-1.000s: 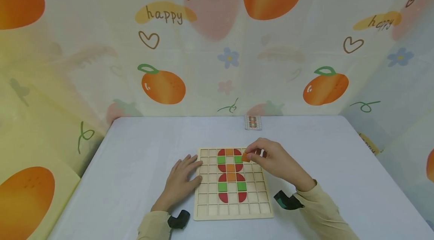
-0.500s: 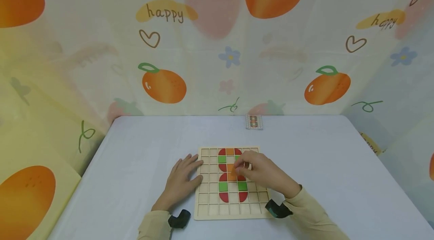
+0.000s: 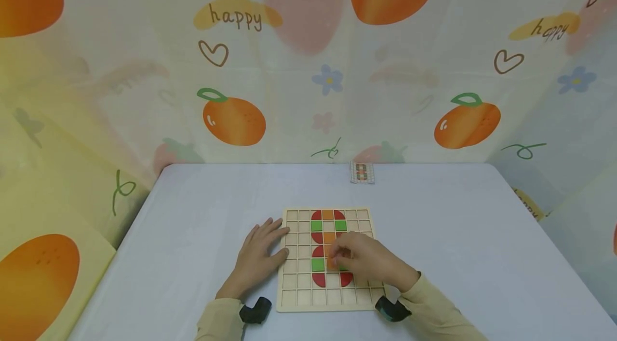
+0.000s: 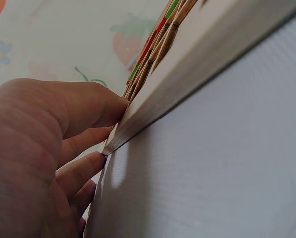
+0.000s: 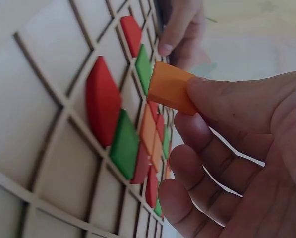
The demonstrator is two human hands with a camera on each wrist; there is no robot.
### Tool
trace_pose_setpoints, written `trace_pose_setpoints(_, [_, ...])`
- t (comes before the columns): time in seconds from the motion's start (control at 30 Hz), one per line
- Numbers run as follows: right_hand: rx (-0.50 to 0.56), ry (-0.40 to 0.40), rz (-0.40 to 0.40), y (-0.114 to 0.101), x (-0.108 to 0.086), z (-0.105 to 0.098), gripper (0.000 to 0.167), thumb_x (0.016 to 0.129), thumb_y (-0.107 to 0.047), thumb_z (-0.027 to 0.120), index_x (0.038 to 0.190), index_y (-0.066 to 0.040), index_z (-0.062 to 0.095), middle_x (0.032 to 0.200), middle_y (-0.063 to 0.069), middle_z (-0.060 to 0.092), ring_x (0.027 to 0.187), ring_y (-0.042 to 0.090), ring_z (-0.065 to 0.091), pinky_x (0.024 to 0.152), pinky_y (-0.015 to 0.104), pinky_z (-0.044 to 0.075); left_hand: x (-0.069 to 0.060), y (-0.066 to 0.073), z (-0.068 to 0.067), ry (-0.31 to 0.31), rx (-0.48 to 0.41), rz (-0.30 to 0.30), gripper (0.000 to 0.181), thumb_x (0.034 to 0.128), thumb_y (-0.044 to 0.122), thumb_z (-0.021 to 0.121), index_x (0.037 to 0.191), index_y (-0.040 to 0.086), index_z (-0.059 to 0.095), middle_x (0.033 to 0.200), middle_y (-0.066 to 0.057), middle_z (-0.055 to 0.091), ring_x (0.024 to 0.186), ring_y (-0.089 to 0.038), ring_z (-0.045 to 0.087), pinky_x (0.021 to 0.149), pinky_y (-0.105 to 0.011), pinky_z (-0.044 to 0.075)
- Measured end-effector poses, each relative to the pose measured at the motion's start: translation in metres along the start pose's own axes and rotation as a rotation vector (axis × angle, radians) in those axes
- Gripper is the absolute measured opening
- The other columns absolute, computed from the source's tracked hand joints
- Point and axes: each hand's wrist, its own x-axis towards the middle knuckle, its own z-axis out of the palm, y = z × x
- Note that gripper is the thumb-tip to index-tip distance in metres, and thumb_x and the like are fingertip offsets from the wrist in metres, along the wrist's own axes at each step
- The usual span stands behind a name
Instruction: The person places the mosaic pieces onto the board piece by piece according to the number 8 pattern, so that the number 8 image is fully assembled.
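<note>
A square wooden grid board (image 3: 294, 298) lies on the table, with red rounded tiles, green square tiles and orange square tiles set in its cells. My right hand (image 3: 371, 260) pinches an orange square tile (image 5: 170, 88) between thumb and fingers over the lower half of the board. In the right wrist view that tile stands tilted, apart from the cells, while a green tile (image 5: 124, 144) and a red tile (image 5: 103, 101) sit in theirs. My left hand (image 3: 260, 256) rests at the board's left edge, fingers extended and touching the rim. The right hand hides some tiles beneath it.
A small stack of cards (image 3: 362, 173) printed with a tile pattern lies at the table's far edge. White cloth covers the table (image 3: 202, 207). A fruit-printed curtain (image 3: 299, 105) stands behind it. Dark straps show at both wrists.
My right hand has carried the orange tile from the board's upper right, left and toward me, to the row with the lower green tiles. The left hand stays in place.
</note>
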Motion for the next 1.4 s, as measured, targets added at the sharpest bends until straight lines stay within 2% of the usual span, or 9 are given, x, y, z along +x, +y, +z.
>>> trace_pose_setpoints(0.33, [-0.024, -0.035, 0.007, 0.002, -0.003, 0.008, 0.005, 0.095, -0.014, 0.069, 0.096, -0.016, 0.073, 0.087, -0.014, 0.065, 0.076, 0.003, 0.052, 0.067, 0.018, 0.048, 0.001, 0.001, 0.0, 0.001, 0.011, -0.005, 0.048, 0.0888, 0.022, 0.071, 0.136, 0.013, 0.064, 0.156, -0.008, 0.049, 0.154, -0.032, 0.032, 0.129, -0.054, 0.016])
trace_pose_setpoints(0.53, [-0.036, -0.051, 0.016, 0.0, -0.005, 0.011, 0.005, 0.094, -0.022, 0.072, 0.092, -0.017, 0.072, 0.086, -0.014, 0.063, 0.076, 0.002, 0.05, 0.064, 0.018, 0.046, 0.0, 0.002, 0.0, 0.003, 0.016, -0.001, 0.048, 0.0887, 0.022, 0.072, 0.136, 0.013, 0.064, 0.156, -0.008, 0.05, 0.153, -0.032, 0.033, 0.129, -0.054, 0.016])
trace_pose_setpoints(0.73, [-0.085, -0.043, 0.014, 0.0, -0.006, 0.013, 0.007, 0.093, -0.021, 0.073, 0.087, -0.023, 0.072, 0.084, -0.016, 0.06, 0.078, 0.002, 0.049, 0.065, 0.017, 0.045, -0.001, 0.003, -0.001, 0.017, 0.031, 0.016, 0.047, 0.0885, 0.02, 0.071, 0.134, 0.013, 0.065, 0.154, -0.01, 0.052, 0.152, -0.035, 0.035, 0.127, -0.057, 0.019])
trace_pose_setpoints(1.4, [-0.115, -0.021, 0.021, -0.001, -0.006, 0.013, 0.009, 0.093, -0.02, 0.073, 0.084, -0.024, 0.074, 0.084, -0.016, 0.06, 0.082, 0.004, 0.049, 0.068, 0.019, 0.046, 0.0, 0.004, -0.002, -0.007, 0.01, -0.009, 0.048, 0.089, 0.022, 0.072, 0.136, 0.012, 0.064, 0.156, -0.009, 0.05, 0.154, -0.032, 0.032, 0.129, -0.054, 0.016])
